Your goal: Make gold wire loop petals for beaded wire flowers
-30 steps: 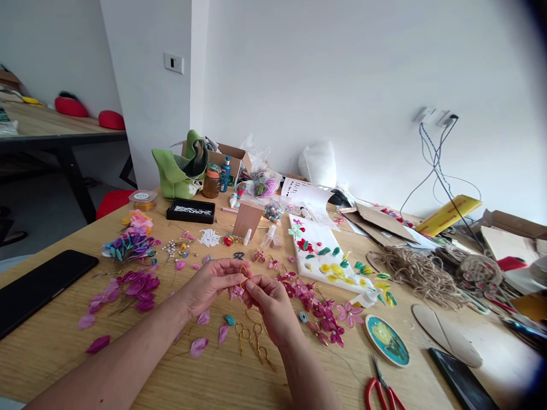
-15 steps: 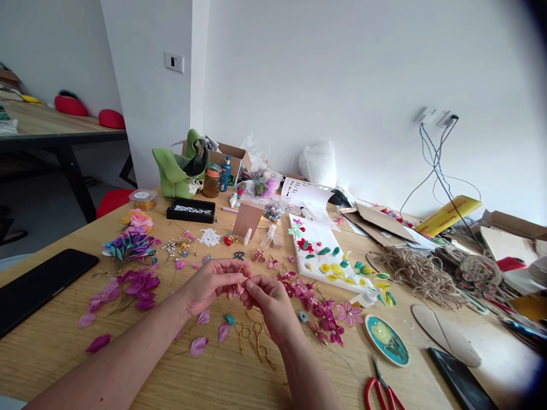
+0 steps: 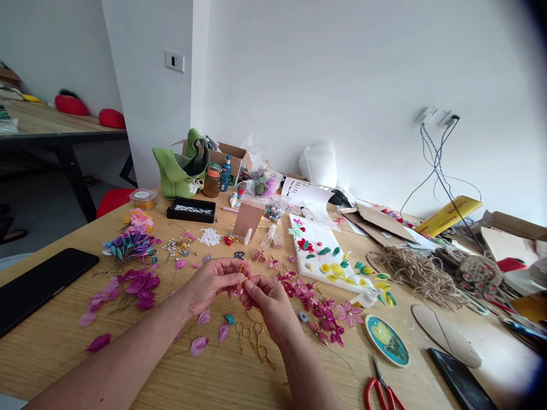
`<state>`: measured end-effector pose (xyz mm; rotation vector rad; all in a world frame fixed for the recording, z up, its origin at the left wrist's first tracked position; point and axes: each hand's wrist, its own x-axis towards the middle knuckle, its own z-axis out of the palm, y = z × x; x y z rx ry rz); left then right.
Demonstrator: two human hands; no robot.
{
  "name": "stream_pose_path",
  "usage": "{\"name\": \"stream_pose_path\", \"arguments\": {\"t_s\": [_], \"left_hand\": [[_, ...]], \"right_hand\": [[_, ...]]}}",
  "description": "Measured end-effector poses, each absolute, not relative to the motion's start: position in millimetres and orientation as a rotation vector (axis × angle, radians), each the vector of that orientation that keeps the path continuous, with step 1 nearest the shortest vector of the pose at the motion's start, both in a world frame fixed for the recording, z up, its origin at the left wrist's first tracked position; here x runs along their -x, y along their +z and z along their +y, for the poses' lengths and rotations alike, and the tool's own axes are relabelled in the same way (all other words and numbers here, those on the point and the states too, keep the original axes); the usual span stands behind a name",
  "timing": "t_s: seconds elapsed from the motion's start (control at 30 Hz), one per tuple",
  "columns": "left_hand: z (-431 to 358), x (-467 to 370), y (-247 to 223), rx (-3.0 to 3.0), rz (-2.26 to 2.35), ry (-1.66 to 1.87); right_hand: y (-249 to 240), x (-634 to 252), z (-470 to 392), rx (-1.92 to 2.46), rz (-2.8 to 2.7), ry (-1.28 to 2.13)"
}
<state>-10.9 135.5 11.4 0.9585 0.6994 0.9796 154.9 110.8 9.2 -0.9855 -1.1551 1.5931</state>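
Note:
Over the middle of the table my left hand (image 3: pixel 217 283) and my right hand (image 3: pixel 265 297) meet at the fingertips. Both pinch a thin gold wire loop (image 3: pixel 243 270) that stands up between them. Something small and pink shows under the fingers, mostly hidden. Just below my hands lie several twisted gold wire loops (image 3: pixel 257 340) and a small teal piece (image 3: pixel 229 319). Loose pink petals (image 3: pixel 199 345) are scattered below my left hand. Right of my right hand is a cluster of magenta wire-edged flowers (image 3: pixel 323 314).
Red-handled pliers (image 3: pixel 380 384) lie at the front right, near a round painted hoop (image 3: pixel 387 340). A white foam board (image 3: pixel 316 265) bears coloured petals. On the left are a black phone (image 3: pixel 47 285) and purple petals (image 3: pixel 139 287). Brown twine (image 3: pixel 421 276) is heaped at right.
The wire loop between my fingertips has turned slightly and looks narrower. My hands stay in almost the same place.

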Motion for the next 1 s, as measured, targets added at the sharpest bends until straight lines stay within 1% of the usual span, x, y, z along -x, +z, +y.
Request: {"name": "stream_pose_path", "arguments": {"t_s": [0.27, 0.7, 0.9, 1.0], "left_hand": [[135, 10, 16, -0.942, 0.701, 1.010], [136, 10, 13, -0.912, 0.706, 1.013], [134, 10, 15, -0.921, 0.720, 1.003], [133, 11, 17, -0.923, 0.723, 1.009]], "right_hand": [[7, -156, 112, 0.976, -1.142, 1.652], [10, -156, 111, 0.986, -1.191, 1.618], [13, -157, 111, 1.038, -1.233, 1.579], [26, -165, 111, 1.101, -1.264, 1.501]]}}
